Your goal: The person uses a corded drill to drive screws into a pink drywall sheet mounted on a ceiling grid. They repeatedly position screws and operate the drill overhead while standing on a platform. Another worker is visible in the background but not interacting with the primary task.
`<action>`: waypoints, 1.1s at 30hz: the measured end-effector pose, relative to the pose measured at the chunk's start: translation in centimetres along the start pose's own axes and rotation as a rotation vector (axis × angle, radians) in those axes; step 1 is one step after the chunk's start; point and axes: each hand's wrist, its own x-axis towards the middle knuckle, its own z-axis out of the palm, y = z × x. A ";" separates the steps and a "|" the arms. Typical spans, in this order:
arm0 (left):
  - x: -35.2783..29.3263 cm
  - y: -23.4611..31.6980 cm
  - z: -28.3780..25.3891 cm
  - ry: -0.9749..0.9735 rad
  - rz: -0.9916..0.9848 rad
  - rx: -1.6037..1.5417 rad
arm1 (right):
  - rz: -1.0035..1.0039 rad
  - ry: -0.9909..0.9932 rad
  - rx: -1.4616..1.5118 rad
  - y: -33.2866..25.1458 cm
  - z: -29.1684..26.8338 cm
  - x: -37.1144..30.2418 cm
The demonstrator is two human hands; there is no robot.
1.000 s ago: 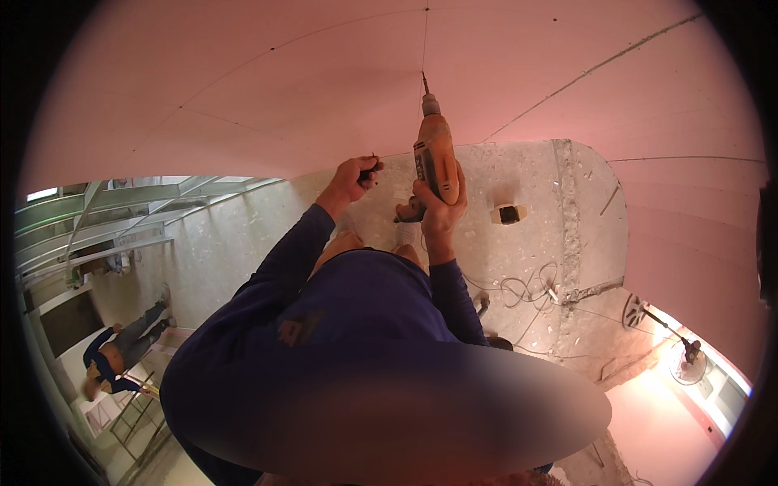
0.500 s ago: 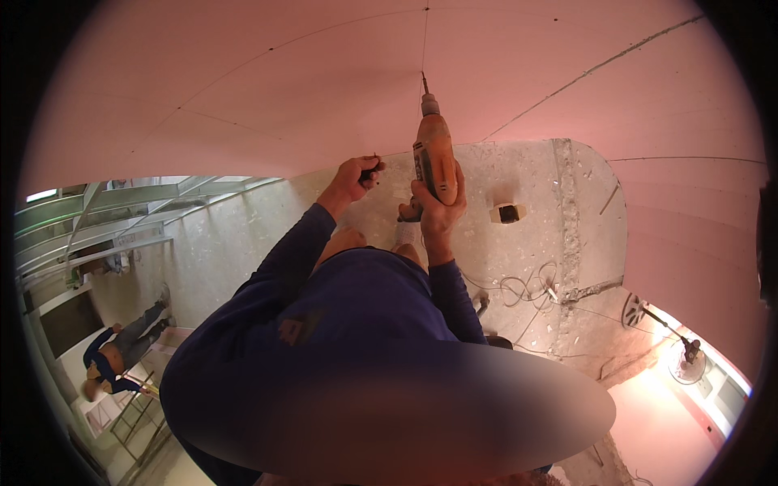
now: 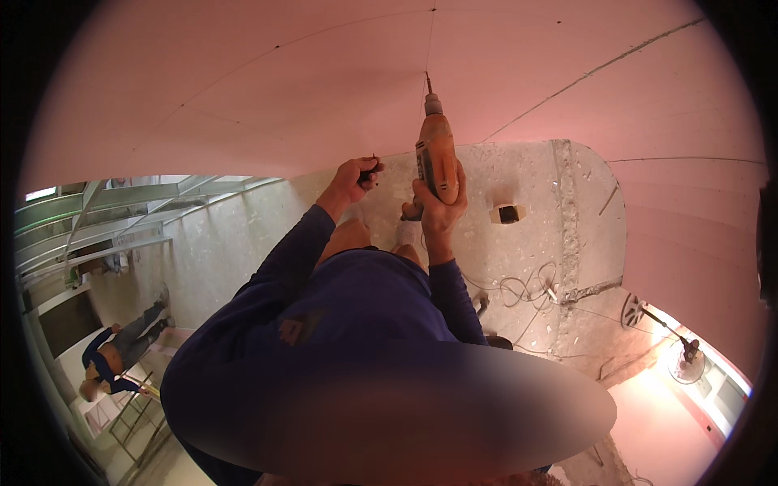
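Observation:
My right hand (image 3: pixel 444 212) is wrapped round the grip of an orange power drill (image 3: pixel 438 154). The drill points up and away from me, and its bit (image 3: pixel 429 82) meets the pink board (image 3: pixel 340 81) on a thin drawn line. Whether a screw sits at the tip is too small to tell. Left of the drill, my left hand (image 3: pixel 350 180) is closed on small dark screws (image 3: pixel 369 175); one thin point sticks up above the fingers. This hand is just short of the board's lower edge, apart from the drill.
Below the board lies a rough concrete floor (image 3: pixel 235 219) with a small open box (image 3: pixel 508 214) and a loose cable (image 3: pixel 519 287). A standing fan (image 3: pixel 687 360) is at the right. Far left, another person (image 3: pixel 113 356) is beside a metal frame; metal studs (image 3: pixel 97 206) stand behind.
The drill and the marks on the board appear slightly farther right in the picture. Both hands keep their hold, and the bit stays at the same spot on the board.

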 end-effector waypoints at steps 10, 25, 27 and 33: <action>-0.4 0.0 -0.7 -0.025 -0.019 -0.001 | 0.012 0.019 -0.022 0.0 0.4 -0.2; -0.3 0.2 -0.2 -0.034 -0.031 0.030 | -0.029 0.012 -0.053 -0.2 0.5 -0.2; -0.2 0.1 -0.2 -0.028 -0.035 0.034 | -0.025 0.011 -0.057 -0.2 0.5 -0.2; 0.0 0.1 -0.2 -0.007 -0.043 0.043 | -0.037 -0.008 -0.072 -0.4 0.4 -0.2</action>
